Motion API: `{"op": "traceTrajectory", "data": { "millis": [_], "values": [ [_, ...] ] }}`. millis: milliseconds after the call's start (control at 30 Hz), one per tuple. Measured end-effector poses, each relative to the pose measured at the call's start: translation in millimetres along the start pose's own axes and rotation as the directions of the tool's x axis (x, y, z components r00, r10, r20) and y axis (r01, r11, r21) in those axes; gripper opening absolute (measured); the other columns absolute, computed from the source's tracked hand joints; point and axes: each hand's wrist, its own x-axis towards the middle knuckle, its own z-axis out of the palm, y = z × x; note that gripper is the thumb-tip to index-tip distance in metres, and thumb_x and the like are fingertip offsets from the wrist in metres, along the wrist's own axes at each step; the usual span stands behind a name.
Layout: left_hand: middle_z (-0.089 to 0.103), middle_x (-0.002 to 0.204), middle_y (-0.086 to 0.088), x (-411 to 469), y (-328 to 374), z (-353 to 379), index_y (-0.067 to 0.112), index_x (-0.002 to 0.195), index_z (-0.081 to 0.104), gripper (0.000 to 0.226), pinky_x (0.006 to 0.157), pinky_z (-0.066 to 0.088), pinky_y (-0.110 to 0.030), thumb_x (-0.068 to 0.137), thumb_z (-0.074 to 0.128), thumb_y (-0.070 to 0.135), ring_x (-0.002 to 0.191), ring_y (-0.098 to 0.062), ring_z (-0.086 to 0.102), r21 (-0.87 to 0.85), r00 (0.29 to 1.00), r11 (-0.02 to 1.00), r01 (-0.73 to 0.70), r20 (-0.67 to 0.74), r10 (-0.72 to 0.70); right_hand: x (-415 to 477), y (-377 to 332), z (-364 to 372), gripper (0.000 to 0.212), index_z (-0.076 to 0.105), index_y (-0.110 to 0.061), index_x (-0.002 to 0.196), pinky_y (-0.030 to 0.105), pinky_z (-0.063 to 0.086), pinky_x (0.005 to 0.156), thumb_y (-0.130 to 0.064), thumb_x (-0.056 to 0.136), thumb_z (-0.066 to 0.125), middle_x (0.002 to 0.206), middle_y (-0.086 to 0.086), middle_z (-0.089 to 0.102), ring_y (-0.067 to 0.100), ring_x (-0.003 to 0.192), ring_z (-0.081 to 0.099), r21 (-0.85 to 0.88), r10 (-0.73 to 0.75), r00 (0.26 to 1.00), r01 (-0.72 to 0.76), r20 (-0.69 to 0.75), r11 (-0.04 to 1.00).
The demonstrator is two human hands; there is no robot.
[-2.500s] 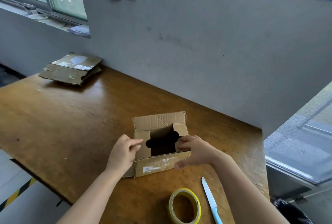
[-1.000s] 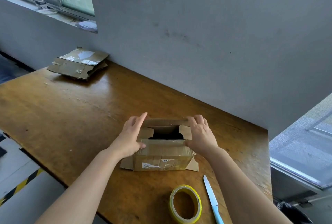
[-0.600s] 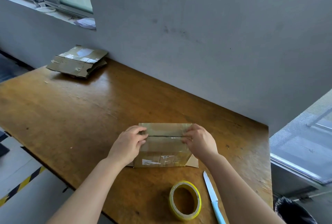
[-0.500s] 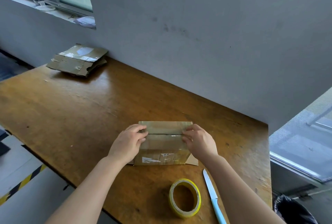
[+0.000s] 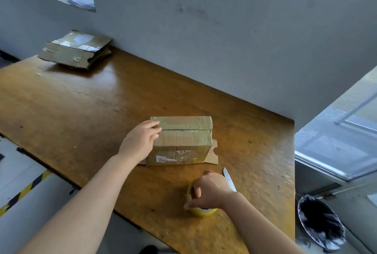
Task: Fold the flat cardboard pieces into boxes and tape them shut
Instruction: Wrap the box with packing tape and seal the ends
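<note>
Two hands are busy on the wooden tabletop (image 5: 81,111). The left hand (image 5: 140,141) lies against the left end of the cardboard box (image 5: 183,143), its fingers fairly straight and close together. They are laid over the top edge where the seam between the two closed top flaps runs. The box stands near the middle of the tabletop with a loose side flap (image 5: 213,155) sticking out flat at its lower right corner (old tape and label scraps show on the front face). Nearer the front edge, the right hand (image 5: 210,190) curls its fingers and thumb round the yellow tape roll (image 5: 204,211). The roll is mostly hidden under the hand and blurred, so I cannot tell whether it touches the wood. A pale-bladed knife (image 5: 229,178) lies just beside that hand, on its right. At the far left, against the grey wall (image 5: 224,39), rests a stack of flat cardboard pieces (image 5: 77,50). A bin (image 5: 320,225) lined with a black bag stands on the floor to the right.
</note>
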Motion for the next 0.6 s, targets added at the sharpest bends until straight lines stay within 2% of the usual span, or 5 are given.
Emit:
{"op": "traceTrajectory", "data": {
  "millis": [100,200,267,400,600],
  "values": [
    [0.044,0.148,0.006,-0.1,-0.2,0.4,0.018,0.134,0.057,0.035,0.114,0.027,-0.034,0.1,0.046,0.016,0.141,-0.014,0.032,-0.002,1.0,1.0,0.0,0.002,0.0,-1.3,-2.1,7.4,0.059,0.069,-0.025,0.098,0.03,0.039,0.059,-0.074,0.066,0.066,0.086,-0.004,0.06,0.017,0.086,0.048,-0.066,-0.04,0.997,0.045,0.064,0.997],
    [0.043,0.148,0.007,0.2,-1.8,1.1,0.019,0.134,0.057,0.035,0.113,0.028,-0.033,0.1,0.046,0.017,0.141,-0.014,0.032,-0.004,1.0,1.0,0.0,0.004,0.0,-0.2,-6.9,6.8,0.033,0.069,-0.023,0.105,0.028,0.041,0.06,-0.044,0.08,0.067,0.095,-0.001,0.064,0.022,0.088,0.057,-0.002,-0.008,0.995,0.008,0.104,1.0],
    [0.044,0.148,0.009,0.6,-2.5,1.5,0.02,0.133,0.058,0.035,0.112,0.028,-0.033,0.1,0.046,0.018,0.14,-0.012,0.033,-0.008,1.0,1.0,0.006,0.002,-0.006,1.9,-8.2,0.9,0.016,0.066,-0.017,0.087,0.028,0.038,0.056,-0.031,0.081,0.061,0.083,0.003,0.059,0.025,0.077,0.053,0.132,0.015,0.998,-0.023,0.059,0.991],
    [0.043,0.148,0.01,1.7,-2.3,2.1,0.021,0.133,0.058,0.035,0.113,0.027,-0.032,0.1,0.046,0.018,0.14,-0.011,0.033,-0.023,1.0,1.0,0.015,0.01,-0.015,4.8,-9.4,-29.4,0.019,0.051,-0.007,0.069,0.032,0.029,0.055,-0.022,0.074,0.063,0.069,0.008,0.043,0.022,0.064,0.037,0.321,0.039,0.999,-0.027,-0.029,0.947],
    [0.041,0.15,0.006,-1.7,-4.2,-4.1,0.016,0.135,0.056,0.035,0.115,0.021,-0.029,0.102,0.044,0.017,0.142,-0.011,0.028,-0.103,0.999,0.995,-0.016,0.04,0.02,1.5,-20.0,-98.0,0.032,0.069,-0.011,0.086,0.026,0.039,0.063,-0.031,0.065,0.056,0.076,-0.003,0.058,0.011,0.073,0.051,0.793,0.049,0.997,0.023,-0.067,0.609]
  ]
}}
